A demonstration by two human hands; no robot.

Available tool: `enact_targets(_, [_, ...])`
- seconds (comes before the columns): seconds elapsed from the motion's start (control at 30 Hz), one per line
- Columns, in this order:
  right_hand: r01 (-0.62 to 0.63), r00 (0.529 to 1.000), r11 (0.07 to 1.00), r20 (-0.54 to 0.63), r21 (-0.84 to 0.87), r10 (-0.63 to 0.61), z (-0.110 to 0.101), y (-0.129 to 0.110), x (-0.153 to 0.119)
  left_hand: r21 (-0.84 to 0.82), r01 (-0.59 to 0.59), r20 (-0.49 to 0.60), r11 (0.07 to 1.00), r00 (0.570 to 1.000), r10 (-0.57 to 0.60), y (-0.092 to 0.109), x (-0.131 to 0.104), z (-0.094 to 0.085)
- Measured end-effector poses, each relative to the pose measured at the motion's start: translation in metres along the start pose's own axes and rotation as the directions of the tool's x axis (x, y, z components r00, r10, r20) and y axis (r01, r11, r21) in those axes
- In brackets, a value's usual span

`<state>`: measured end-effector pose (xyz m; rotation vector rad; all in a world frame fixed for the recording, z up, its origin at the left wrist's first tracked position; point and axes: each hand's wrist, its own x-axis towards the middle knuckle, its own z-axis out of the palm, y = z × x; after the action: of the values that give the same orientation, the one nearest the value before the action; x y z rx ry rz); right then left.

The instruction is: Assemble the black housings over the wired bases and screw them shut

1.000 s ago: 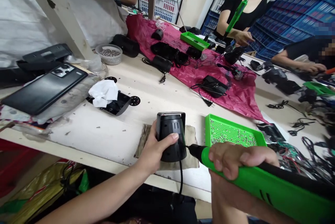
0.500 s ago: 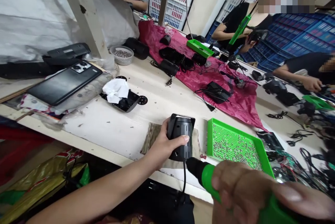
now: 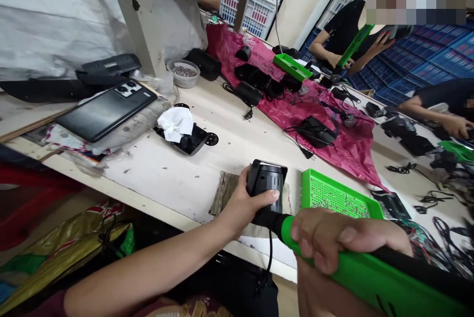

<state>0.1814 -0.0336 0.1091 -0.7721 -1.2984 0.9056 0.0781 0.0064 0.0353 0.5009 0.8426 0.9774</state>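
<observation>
My left hand is closed around a black vented appliance housing, with the thumb across its front. The housing stands on a folded brown cloth near the table's front edge, and a black cord hangs down from it. In my right hand is a green electric screwdriver, fingers wrapped round its body. Its black nose meets the lower left end of the housing in view; the bit itself is hidden. Just right of the housing lies a green tray of small screws.
To the left are a phone on plastic bags, white tissue in a black shell, and a tub of screws. Pink plastic sheeting holds black parts and cords. Co-workers sit across the table; one holds another green screwdriver.
The screwdriver's nose has moved from beside the cord up and left against the housing's lower end. My left hand keeps its hold. The whole view has shifted slightly.
</observation>
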Motion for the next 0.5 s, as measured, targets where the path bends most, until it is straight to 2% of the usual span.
enact_targets(0.07, [0.116, 0.991, 0.992, -0.072, 0.048, -0.112, 0.006, 0.001, -0.001, -0.003, -0.012, 0.002, 1.000, 1.000, 0.012, 0.001, 0.000, 0.000])
enact_targets(0.13, [0.174, 0.978, 0.981, -0.129, 0.081, -0.163, 0.007, 0.003, -0.003, -0.008, -0.011, 0.004, 1.000, 1.000, 0.011, 0.001, 0.000, -0.001])
enact_targets(0.2, [0.169, 0.980, 0.982, -0.121, 0.086, -0.158, 0.006, 0.003, -0.005, -0.001, -0.005, 0.014, 1.000, 1.000, 0.005, 0.000, -0.001, -0.001])
enact_targets(0.33, [0.056, 0.998, 0.998, -0.008, 0.016, -0.056, 0.008, -0.005, -0.008, 0.022, -0.018, 0.050, 1.000, 0.999, 0.017, 0.000, -0.004, -0.002])
enact_targets(0.43, [0.094, 0.995, 0.996, -0.028, -0.010, -0.094, 0.010, -0.007, -0.009, 0.024, -0.015, 0.062, 1.000, 0.998, 0.013, 0.002, -0.006, -0.002])
enact_targets(0.5, [0.132, 0.990, 0.990, -0.048, -0.040, -0.134, 0.002, -0.004, -0.010, 0.035, -0.006, 0.064, 0.999, 0.998, 0.003, 0.003, -0.006, -0.002])
